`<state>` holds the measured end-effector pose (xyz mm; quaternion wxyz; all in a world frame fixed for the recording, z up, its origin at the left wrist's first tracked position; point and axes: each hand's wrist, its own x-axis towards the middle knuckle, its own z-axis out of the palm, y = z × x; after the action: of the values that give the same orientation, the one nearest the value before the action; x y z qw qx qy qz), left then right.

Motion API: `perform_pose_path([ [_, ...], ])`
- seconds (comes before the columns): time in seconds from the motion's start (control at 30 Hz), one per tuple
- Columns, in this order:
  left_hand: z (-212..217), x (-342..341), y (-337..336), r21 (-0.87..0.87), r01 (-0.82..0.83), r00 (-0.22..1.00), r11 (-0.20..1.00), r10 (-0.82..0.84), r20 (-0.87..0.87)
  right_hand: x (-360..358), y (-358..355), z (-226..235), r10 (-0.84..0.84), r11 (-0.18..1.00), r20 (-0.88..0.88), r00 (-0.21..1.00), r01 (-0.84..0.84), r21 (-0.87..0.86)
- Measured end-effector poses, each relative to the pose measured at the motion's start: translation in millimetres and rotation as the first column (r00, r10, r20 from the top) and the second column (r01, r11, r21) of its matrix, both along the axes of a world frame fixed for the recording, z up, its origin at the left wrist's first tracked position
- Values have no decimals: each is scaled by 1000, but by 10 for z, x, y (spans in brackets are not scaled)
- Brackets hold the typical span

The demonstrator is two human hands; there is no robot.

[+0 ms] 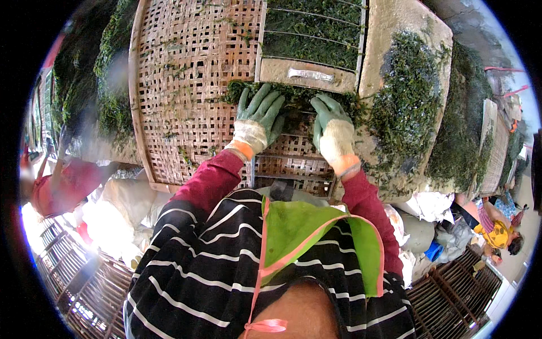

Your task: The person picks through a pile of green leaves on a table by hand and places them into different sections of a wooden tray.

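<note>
Both my hands wear gloves with green-coated fingers and pale cuffs. My left hand (259, 116) lies with its fingers spread over a strip of dark green seaweed (296, 96). At that strip's right part, my right hand (333, 125) reaches in with fingers stretched out, their tips partly hidden against the seaweed. Just beyond the hands is a wire-strung frame (311, 73) with a pale board and a metal handle along its near edge. More seaweed shows between its wires. Beneath and to the left lies a woven bamboo mat (192, 85) with scraps of seaweed on it.
A seaweed heap (403, 96) rests on a pale board to the right, with more seaweed (460, 124) beyond. Another pile (116, 85) stands at far left. A person in red (68, 183) is at the left, another in yellow (497, 231) at the right. Slatted racks (451, 294) flank me.
</note>
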<state>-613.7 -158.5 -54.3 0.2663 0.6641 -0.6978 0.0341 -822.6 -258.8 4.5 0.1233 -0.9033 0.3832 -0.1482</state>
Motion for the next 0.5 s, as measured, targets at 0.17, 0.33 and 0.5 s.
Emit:
perform_pose_path([
  [0.17, 27, -36, -13, 15, -9, 1000, 1000, 9, -5, -37, -48, -174, -38, 992, -296, 954, 0, -127],
  [0.33, 185, -80, 59, -59, 23, 999, 998, -21, 24, 21, -102, -161, -119, 962, 80, 990, 96, 254],
  [0.5, 284, -97, -75, 214, -93, 957, 972, 28, 290, 292, 87, -169, 10, 1000, -334, 942, -6, 13],
])
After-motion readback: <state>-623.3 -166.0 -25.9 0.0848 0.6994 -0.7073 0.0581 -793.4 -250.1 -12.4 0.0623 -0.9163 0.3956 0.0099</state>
